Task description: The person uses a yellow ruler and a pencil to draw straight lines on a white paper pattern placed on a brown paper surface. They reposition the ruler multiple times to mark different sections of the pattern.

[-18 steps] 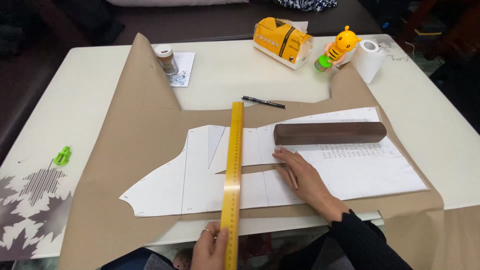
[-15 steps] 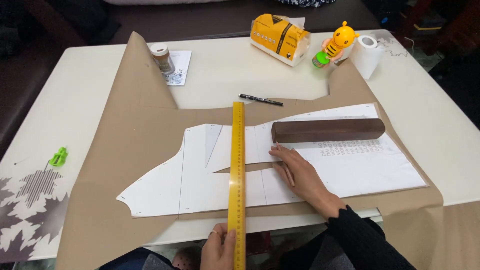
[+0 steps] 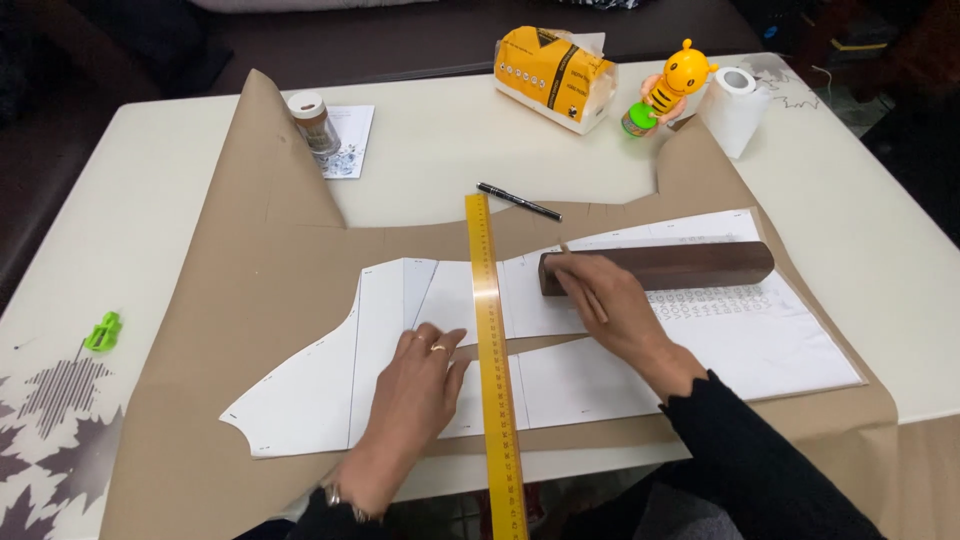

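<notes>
The left hand [image 3: 415, 385] lies flat, fingers spread, on the white paper pattern sheet [image 3: 380, 330], its fingertips touching the long yellow metal ruler [image 3: 492, 370] at its 3 o'clock. Past the ruler, the right hand [image 3: 610, 300] pinches a thin pencil [image 3: 580, 280], tip toward 11 o'clock, just beside the dark brown wooden block [image 3: 680, 265] on the white counter [image 3: 150, 220].

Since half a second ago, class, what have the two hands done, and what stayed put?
The left hand moved up from the yellow ruler's near end to press flat beside it. The right hand, holding a pencil, shifted towards the dark wooden block. Ruler, block and white pattern paper stayed.
</notes>
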